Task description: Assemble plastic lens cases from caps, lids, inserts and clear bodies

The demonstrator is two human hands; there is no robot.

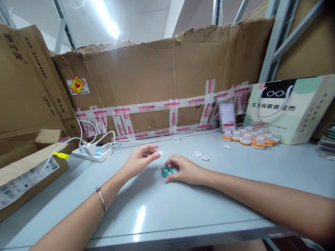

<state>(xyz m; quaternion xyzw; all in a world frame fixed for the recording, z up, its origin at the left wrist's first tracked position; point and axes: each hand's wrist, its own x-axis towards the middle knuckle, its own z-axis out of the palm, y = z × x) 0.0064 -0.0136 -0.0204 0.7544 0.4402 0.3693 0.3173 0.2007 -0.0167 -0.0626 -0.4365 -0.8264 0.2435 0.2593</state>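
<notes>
My left hand (pixel 145 157) is raised over the grey table, thumb and fingers closed on a small, thin white piece (pixel 159 153) whose kind I cannot make out. Just right of it, my right hand (pixel 183 170) grips a round teal ring-shaped piece (pixel 167 172) between thumb and fingers, low over the tabletop. Something pale shows inside the teal ring, too small to name. Beyond my right hand lie small white printed pieces (pixel 198 154) on the table.
Several clear-topped containers with orange bases (pixel 258 142) stand at the back right, before a glasses-store paper bag (pixel 277 108). A white power strip (pixel 92 153) with cables lies at the left, beside an open cardboard box (pixel 34 174). A large taped carton (pixel 162 76) closes off the back.
</notes>
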